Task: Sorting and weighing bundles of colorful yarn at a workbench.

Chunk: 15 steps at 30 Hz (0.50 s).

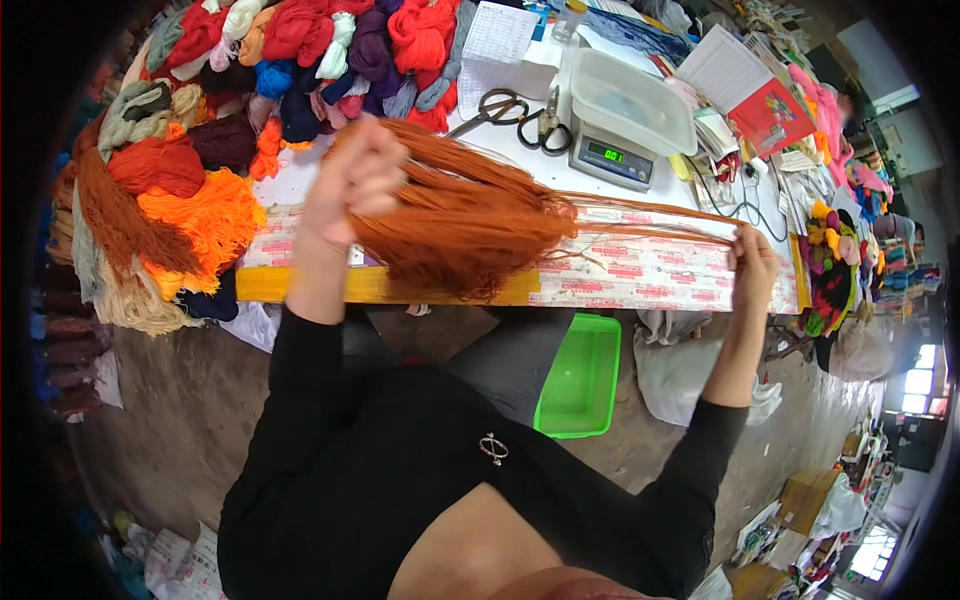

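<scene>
A thick hank of rust-brown yarn (470, 215) stretches over the near part of the table. My left hand (362, 180) is closed round its left end, raised a little and slightly blurred by motion. From the hank's right side a few thin strands (650, 208) run taut to my right hand (752, 262). There the fingers are pinched together on the strand ends, near the table's right front corner. The loose lower ends of the hank hang down to the yellow table edge.
Heaped yarn skeins (200, 170) in many colours fill the table's left side. Behind the hank lie black-handled scissors (490, 112) and a second pair (546, 128), beside a digital scale (612, 160) bearing a clear plastic tub (635, 100). A green basket (580, 380) stands below the table.
</scene>
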Tool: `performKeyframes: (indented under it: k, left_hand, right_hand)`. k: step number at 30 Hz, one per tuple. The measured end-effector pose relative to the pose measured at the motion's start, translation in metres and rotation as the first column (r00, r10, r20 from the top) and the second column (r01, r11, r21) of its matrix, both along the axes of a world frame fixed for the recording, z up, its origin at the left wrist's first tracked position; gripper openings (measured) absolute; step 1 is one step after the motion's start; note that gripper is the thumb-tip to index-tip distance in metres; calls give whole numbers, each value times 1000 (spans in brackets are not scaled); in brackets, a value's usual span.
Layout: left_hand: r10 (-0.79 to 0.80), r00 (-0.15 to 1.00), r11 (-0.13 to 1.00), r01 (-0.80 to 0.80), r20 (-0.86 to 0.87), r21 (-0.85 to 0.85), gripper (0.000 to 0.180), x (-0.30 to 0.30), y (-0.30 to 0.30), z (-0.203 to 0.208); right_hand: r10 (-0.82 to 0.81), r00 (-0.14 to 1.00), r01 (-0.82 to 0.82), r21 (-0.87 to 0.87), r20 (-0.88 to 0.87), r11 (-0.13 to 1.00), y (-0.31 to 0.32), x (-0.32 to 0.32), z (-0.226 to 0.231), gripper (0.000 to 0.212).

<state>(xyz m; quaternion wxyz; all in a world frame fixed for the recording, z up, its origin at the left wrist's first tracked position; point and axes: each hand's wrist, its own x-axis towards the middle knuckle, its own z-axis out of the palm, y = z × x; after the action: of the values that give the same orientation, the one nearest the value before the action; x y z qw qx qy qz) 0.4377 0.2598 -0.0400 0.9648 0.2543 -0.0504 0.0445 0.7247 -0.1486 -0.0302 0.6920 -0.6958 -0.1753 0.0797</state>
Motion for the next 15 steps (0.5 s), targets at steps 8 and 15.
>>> performKeyframes:
  k: [8, 15]
  left_hand:
    - [180, 982, 955, -160, 60, -249, 30, -34, 118, -35]
    - [485, 871, 782, -470, -73, -409, 32, -46, 168, -102]
  right_hand:
    - [-490, 867, 496, -277, 97, 823, -178, 147, -54, 24]
    - [-750, 550, 814, -438, 367, 383, -308, 193, -47, 38]
